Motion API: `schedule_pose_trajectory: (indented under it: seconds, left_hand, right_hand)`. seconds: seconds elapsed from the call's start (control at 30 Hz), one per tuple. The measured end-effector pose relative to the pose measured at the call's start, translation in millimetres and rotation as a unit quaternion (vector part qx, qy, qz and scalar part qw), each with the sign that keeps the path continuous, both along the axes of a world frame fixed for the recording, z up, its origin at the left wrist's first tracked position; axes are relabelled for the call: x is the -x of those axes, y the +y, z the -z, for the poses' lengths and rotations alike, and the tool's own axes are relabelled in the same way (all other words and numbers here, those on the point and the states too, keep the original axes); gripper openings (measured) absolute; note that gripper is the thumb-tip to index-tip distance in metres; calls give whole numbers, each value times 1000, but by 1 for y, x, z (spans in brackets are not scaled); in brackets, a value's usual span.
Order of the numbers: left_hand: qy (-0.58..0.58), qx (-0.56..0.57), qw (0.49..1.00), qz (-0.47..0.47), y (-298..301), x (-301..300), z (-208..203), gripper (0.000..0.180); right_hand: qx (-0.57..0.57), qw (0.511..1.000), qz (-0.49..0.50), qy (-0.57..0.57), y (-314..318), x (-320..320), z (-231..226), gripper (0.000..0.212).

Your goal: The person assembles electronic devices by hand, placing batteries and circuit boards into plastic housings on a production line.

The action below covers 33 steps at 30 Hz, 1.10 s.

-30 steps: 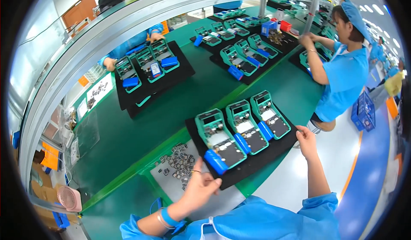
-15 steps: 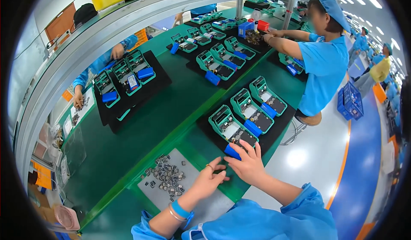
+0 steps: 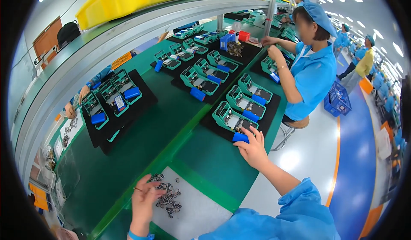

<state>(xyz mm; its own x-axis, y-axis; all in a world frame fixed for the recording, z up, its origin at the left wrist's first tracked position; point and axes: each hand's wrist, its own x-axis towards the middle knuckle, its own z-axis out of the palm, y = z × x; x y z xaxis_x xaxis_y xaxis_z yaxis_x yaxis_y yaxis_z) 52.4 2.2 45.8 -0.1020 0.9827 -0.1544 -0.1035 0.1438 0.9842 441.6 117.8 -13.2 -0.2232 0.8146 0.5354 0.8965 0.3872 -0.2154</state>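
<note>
My left hand (image 3: 144, 203) is over the left edge of a pile of small dark square parts (image 3: 170, 201), thumb and fingers apart, with nothing visible between them. The parts lie scattered on a light grey sheet (image 3: 201, 214). My right hand (image 3: 256, 150) rests at the near end of the closest green device housing (image 3: 219, 116), fingers stretched over its black board. Its thumb is beside the blue block (image 3: 240, 137), whose grip, if any, I cannot make out. Two similar open housings (image 3: 246, 103) with blue blocks stand behind it on the black mat (image 3: 208, 122).
Left, another person's hands (image 3: 70, 110) are near more housings on a black mat (image 3: 147, 100). At the far right, a co-worker (image 3: 310, 73) bends over another housing. A metal rail with a yellow bin (image 3: 124, 4) runs overhead. A blue crate (image 3: 337, 99) stands on the floor.
My hands have moved apart: the left went left and down to the pile of parts. The right stays at the nearest housing's blue block. The view has shifted.
</note>
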Motion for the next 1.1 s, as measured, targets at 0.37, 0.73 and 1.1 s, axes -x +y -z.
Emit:
schedule_pose_trajectory:
  seconds: [0.37, 0.73, 1.1]
  left_hand:
    - [147, -135, 945, -257, 64, 148, 68, 41]
    - [88, -103, 927, -350, 148, 175, 74, 76]
    - [34, -90, 951, -292, 154, 181, 46, 63]
  right_hand:
    - [19, 979, -201, 1, 35, 99, -51, 34]
    - [153, 945, -125, 259, 244, 250, -21, 68]
    - [250, 915, -90, 302, 272, 311, -25, 69]
